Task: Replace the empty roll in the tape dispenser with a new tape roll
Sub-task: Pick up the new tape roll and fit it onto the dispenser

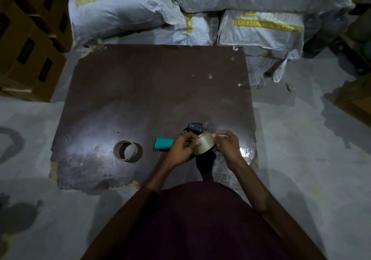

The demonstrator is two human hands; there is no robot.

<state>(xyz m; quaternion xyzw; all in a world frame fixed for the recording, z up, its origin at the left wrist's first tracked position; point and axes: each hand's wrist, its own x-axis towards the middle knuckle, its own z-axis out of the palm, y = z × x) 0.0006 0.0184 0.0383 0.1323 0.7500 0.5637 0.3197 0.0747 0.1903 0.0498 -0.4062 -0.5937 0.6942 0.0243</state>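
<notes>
- tape roll (203, 145) pinched between my left hand (181, 149) and right hand (226, 146), near the board's (140, 91) front edge.
- dispenser (163, 143) lies just beyond my left fingers, handle pointing left.
- empty core (128, 150) sits well left.

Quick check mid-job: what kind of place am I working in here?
Likely a storeroom or warehouse: stacked woven sacks, cardboard cartons and a bare concrete floor, with a worn board as the work surface.

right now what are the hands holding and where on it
Both hands hold the new tape roll above the board: the left hand grips its near-left rim, and the right hand pinches its far-right edge.
</notes>
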